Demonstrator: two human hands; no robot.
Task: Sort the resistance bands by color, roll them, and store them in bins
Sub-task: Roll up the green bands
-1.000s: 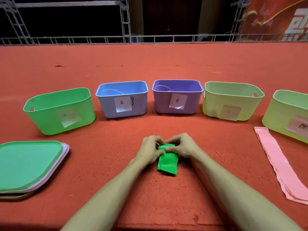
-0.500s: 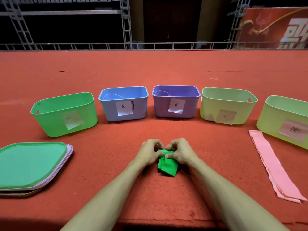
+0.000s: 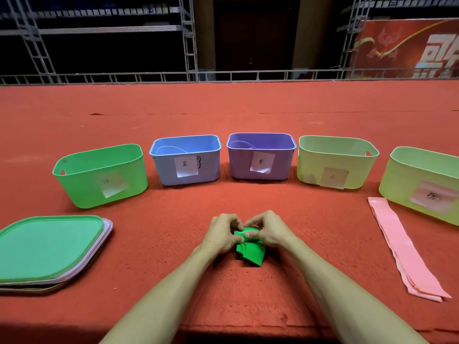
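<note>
A green resistance band lies on the red carpet in front of me, its far end rolled up. My left hand and my right hand pinch that roll from both sides, fingers curled over it. A short flat tail of the band sticks out toward me. Five labelled bins stand in an arc beyond: green bin, blue bin, purple bin, and two pale yellow-green bins. Pink bands lie flat at the right.
A stack of bin lids, green on top, sits at the near left. The carpeted platform's front edge runs just below my forearms. A metal railing and scaffolding stand beyond the far edge of the carpet.
The roll has grown and the green band's flat tail has become shorter. Both hands stay at the roll. The camera view has tilted slightly, so the bins sit lower in the frame.
</note>
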